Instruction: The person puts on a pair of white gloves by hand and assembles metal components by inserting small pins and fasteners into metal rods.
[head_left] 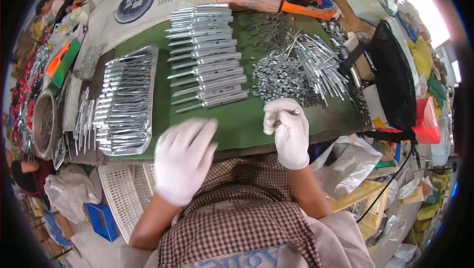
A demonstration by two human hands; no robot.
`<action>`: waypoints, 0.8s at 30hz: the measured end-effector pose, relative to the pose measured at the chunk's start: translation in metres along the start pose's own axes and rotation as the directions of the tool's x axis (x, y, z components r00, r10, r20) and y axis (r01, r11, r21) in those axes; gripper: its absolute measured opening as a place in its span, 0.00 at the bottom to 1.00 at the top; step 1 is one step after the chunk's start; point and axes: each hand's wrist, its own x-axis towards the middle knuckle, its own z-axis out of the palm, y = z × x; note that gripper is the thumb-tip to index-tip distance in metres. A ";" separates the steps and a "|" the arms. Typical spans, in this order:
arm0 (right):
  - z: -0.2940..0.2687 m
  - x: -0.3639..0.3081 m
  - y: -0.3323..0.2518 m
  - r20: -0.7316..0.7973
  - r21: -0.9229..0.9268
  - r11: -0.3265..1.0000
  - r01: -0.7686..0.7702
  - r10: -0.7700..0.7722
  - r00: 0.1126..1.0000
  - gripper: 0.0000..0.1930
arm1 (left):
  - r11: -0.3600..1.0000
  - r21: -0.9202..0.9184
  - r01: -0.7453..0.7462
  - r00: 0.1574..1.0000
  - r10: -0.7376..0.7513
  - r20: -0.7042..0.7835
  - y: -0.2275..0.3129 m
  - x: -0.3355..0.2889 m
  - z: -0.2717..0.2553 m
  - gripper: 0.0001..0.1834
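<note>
Both hands wear white gloves above the near edge of a green work mat (232, 134). My left hand (183, 162) is blurred, its fingers stretched out, and nothing shows in it. My right hand (290, 137) is closed around a thin metal rod (295, 112), mostly hidden by the fingers; its round end shows. Beyond the hands lies a column of silver metal tubes with thin shafts (217, 78) pointing left. Just past my right hand are a heap of small metal parts (279, 74) and a fan of loose thin rods (318, 63).
At the left, a metal tray (153, 95) holds rows of similar shafted pieces, beside a round bowl (44, 120). A pink box (242, 6) of small parts and an orange box (308, 11) stand at the back. To the right is a black mesh object (392, 75).
</note>
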 end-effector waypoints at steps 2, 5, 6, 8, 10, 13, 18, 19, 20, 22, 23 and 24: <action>0.008 -0.009 -0.011 -0.037 0.059 0.995 -0.076 0.078 0.996 0.16 | 0.999 -0.023 0.036 0.999 -0.036 -0.007 -0.006 0.031 0.029 0.20; -0.016 -0.034 -0.026 -0.038 -0.031 0.996 -0.082 0.081 0.996 0.19 | 0.980 0.154 0.125 0.979 -0.146 0.139 -0.006 0.054 0.045 0.16; -0.021 -0.040 -0.030 -0.064 -0.074 0.991 -0.115 0.111 0.992 0.19 | 0.982 0.149 0.113 0.981 -0.134 0.138 -0.008 0.056 0.050 0.16; -0.025 -0.047 -0.039 -0.102 -0.096 0.987 -0.130 0.120 0.987 0.18 | 0.971 0.237 0.041 0.997 -0.056 0.054 -0.016 0.057 0.055 0.14; -0.025 -0.050 -0.042 -0.111 -0.188 0.949 -0.255 0.237 0.965 0.16 | 0.969 0.247 0.015 0.997 -0.035 0.073 -0.022 0.054 0.054 0.15; -0.017 -0.045 -0.045 -0.068 -0.271 0.913 -0.306 0.299 0.952 0.14 | 0.982 -0.148 -0.117 0.985 0.096 -0.147 -0.033 0.042 0.049 0.17; 0.010 -0.029 -0.050 -0.038 -0.441 0.814 -0.378 0.404 0.914 0.20 | 0.993 -0.060 -0.106 0.979 0.115 0.171 -0.008 0.051 0.022 0.18; 0.012 -0.027 -0.048 -0.051 -0.344 0.849 -0.400 0.409 0.911 0.20 | 0.986 0.036 -0.164 0.917 0.139 0.373 0.007 0.056 0.016 0.21; 0.011 -0.025 -0.047 -0.049 -0.340 0.848 -0.406 0.415 0.909 0.20 | 0.976 0.020 -0.219 0.924 0.200 0.327 0.018 0.055 0.014 0.25; 0.007 -0.022 -0.048 0.033 -0.255 0.862 -0.438 0.460 0.887 0.20 | 0.978 -0.026 -0.209 0.918 0.205 0.339 0.028 0.058 0.009 0.24; 0.005 -0.023 -0.049 0.036 -0.232 0.862 -0.451 0.471 0.881 0.18 | 0.977 -0.029 -0.210 0.919 0.208 0.337 0.024 0.056 0.011 0.24; 0.004 -0.023 -0.050 0.033 -0.235 0.862 -0.450 0.470 0.882 0.18 | 0.969 -0.101 -0.226 0.935 0.244 0.255 0.016 0.051 0.015 0.24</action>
